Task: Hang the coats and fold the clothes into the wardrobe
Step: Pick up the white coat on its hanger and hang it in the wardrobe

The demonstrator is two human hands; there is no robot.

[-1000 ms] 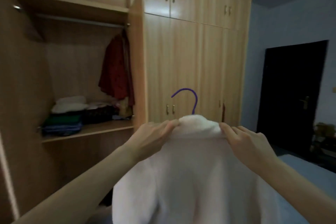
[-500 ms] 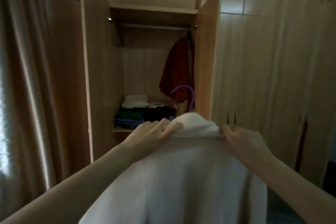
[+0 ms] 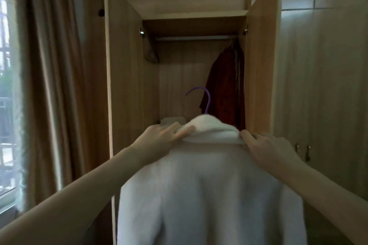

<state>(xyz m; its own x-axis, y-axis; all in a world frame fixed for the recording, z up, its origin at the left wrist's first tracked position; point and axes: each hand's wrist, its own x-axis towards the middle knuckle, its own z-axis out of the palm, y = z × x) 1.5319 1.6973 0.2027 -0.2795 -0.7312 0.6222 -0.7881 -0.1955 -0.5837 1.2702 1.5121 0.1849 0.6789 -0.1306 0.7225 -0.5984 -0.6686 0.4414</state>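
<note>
From the head camera, a white coat (image 3: 209, 189) on a purple hanger (image 3: 203, 96) is held up in front of the open wardrobe (image 3: 123, 69). The left hand (image 3: 159, 139) grips its left shoulder by the collar and the right hand (image 3: 268, 151) grips the right shoulder. Inside, a red garment (image 3: 225, 85) hangs from the rail (image 3: 195, 38) at the right end. A curtain (image 3: 49, 85) hangs at left.

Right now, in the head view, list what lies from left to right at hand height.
Curtain → left wardrobe door → left hand → white coat → right hand → closed wardrobe doors.
</note>
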